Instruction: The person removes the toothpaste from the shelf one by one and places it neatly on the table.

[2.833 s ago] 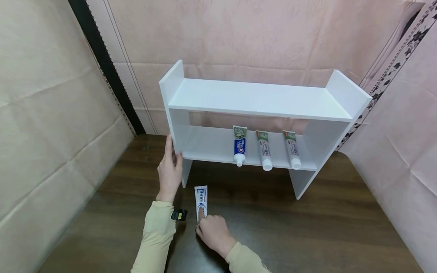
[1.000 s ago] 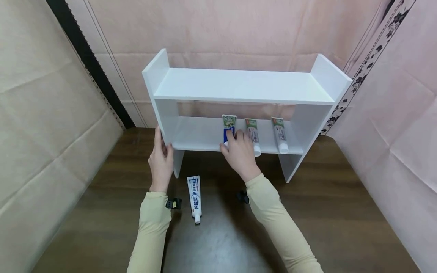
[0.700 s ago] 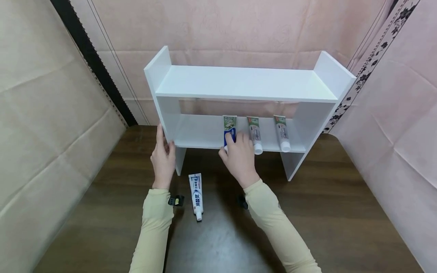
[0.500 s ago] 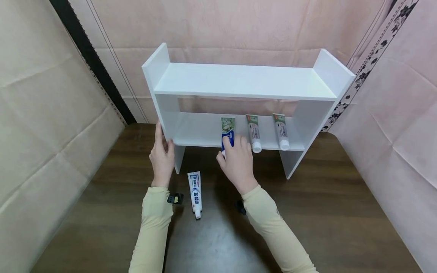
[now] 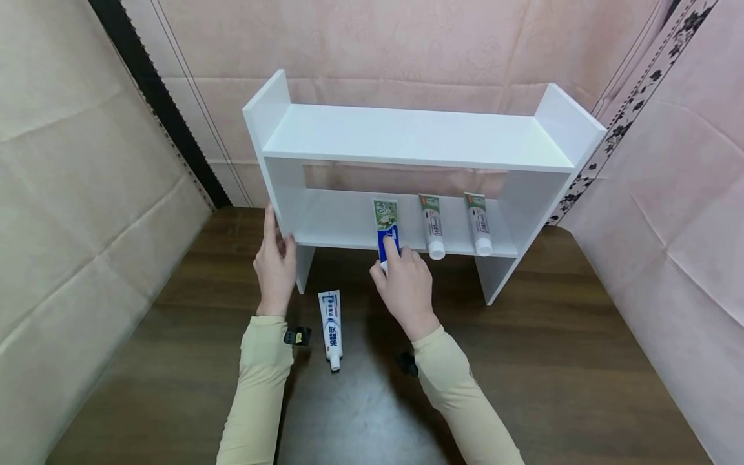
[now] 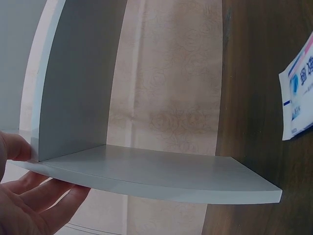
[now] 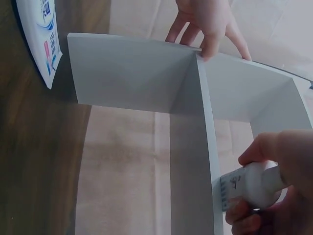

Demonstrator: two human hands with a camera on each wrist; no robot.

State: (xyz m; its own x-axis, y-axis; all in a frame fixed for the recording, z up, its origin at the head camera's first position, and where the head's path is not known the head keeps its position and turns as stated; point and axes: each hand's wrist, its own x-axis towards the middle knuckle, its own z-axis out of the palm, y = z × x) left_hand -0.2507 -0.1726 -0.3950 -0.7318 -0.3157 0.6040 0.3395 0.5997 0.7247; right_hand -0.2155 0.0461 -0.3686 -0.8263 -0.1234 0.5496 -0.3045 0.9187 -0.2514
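Note:
My left hand (image 5: 275, 271) grips the left side panel of a white two-tier shelf (image 5: 413, 132); the left wrist view has its thumb by the front edge and its fingers (image 6: 58, 205) behind the panel. On the lower tier, my right hand (image 5: 405, 284) pinches the cap end of a green-and-blue toothpaste tube (image 5: 386, 216). That tube juts out past the front edge, cap towards me. In the right wrist view, thumb and fingers lie on either side of its white cap end (image 7: 252, 183). A white-and-blue toothpaste tube (image 5: 331, 329) lies on the table below, cap towards me.
Two white-and-green toothpaste tubes, one in the middle (image 5: 433, 226) and one at the right (image 5: 479, 223), lie on the lower tier with caps over its edge. The shelf stands on a dark wooden table (image 5: 569, 374), with pale cloth (image 5: 407, 39) hung around it.
My right hand has gone from the white-and-blue tube on the table to the green-and-blue tube, which has since shifted slightly left and forward. My left hand still holds the shelf.

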